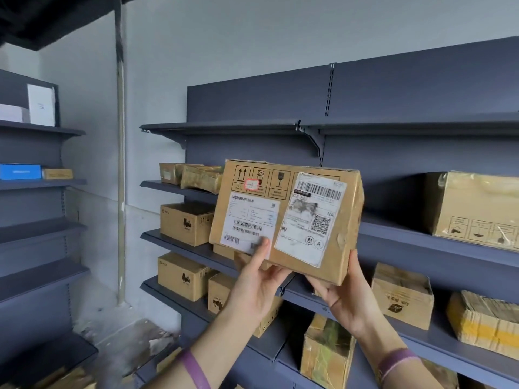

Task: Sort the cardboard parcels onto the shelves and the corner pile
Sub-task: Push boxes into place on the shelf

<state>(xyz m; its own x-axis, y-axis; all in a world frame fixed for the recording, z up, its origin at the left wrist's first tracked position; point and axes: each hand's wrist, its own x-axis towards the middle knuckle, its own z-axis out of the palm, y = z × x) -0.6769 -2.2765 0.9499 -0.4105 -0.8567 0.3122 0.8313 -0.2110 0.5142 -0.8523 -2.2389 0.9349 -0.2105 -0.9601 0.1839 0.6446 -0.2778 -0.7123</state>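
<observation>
Two hands hold one cardboard parcel (286,220) up before the dark blue shelving (252,102). The left hand (252,287) grips its lower edge, thumb pressed on a white shipping label (250,220), fingers curled beneath; the right hand (345,301) clasps the lower right corner, thumb up the side. The parcel is tilted, labels facing the camera, resting on no shelf. Behind it, printed boxes (186,223) stand on the left bays; a large taped box (471,209) sits at right. Grey wall (196,37); rough concrete floor (126,332); a second shelving unit (42,130) at left carries a blue box (19,171).
</observation>
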